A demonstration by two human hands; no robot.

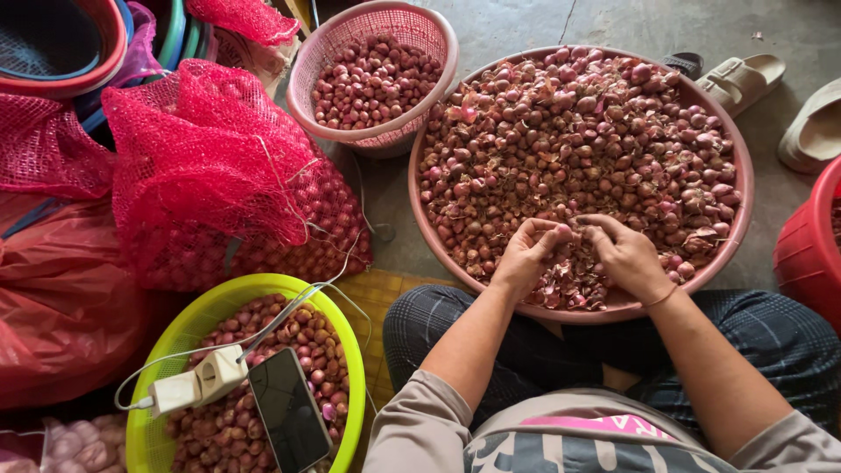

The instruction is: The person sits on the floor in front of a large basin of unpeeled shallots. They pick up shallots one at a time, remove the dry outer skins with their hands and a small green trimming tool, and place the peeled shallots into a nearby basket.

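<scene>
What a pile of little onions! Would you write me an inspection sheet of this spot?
Surface: grey concrete floor, woven mat under the person.
Job's things: big pink basin heaped with shallots and skins.
Clutter: pink basket and green basket of shallots, red mesh sack, phone.
Hands: left hand and right hand pinch one shallot over the basin.
Cables: white adapter, thin cords.
Surroundings: sandals, red tub.

Big basin (420, 219) of shallots (596, 140) ahead, small basket (302, 96) behind-left, phone (289, 412) in left-hand bowl (188, 328).
</scene>
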